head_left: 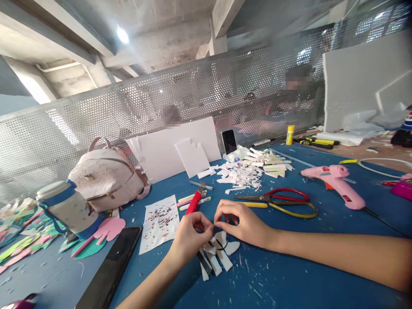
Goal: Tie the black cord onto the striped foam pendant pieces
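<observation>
My left hand [189,236] and my right hand [240,223] meet over the blue table [289,266], fingertips pinched together on a small piece I cannot make out. Right under them lies a small craft of white foam strips [219,257] with a thin black band across it. A red utility knife [194,201] lies just behind my left hand. Two pairs of scissors, red-handled [283,195] and yellow-handled [292,209], lie behind my right hand.
A pink glue gun [337,184] sits to the right, and white foam scraps [247,171] are heaped before foam boards [174,150]. A pink backpack [106,176], a bottle [67,210], a dark phone [111,266] and a speckled paper [159,223] lie left. A perforated metal screen [128,111] backs the table.
</observation>
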Available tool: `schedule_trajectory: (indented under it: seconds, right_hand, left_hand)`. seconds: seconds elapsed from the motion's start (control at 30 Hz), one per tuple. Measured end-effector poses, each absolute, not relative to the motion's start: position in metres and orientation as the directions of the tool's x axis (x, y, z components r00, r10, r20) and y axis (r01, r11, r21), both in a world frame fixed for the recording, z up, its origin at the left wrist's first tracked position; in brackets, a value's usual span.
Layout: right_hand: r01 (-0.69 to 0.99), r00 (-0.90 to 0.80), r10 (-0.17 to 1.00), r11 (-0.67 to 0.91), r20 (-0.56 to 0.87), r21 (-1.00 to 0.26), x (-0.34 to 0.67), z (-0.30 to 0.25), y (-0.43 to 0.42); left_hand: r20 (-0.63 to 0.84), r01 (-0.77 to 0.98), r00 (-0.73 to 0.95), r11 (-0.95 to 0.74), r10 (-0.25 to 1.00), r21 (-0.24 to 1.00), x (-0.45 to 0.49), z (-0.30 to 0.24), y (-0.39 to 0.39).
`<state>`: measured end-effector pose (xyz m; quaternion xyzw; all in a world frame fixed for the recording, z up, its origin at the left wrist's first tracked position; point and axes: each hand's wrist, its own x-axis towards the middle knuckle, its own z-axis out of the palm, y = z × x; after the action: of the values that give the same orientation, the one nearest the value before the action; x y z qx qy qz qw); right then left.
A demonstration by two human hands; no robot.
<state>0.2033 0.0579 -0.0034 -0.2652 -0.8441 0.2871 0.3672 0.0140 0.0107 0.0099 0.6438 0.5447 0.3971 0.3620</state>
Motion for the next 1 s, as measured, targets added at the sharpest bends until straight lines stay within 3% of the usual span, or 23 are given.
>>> schedule_trajectory:
  seconds: [1.0]
  right_hand:
    - [0.212,-0.611,0.657,0.673,0.442,-0.709,0.2039,-0.0018,0.0568]
  left_hand:
    - [0.195,0.444,0.11,-0.223,0.975,0.868,0.0142,0.0134,0.009]
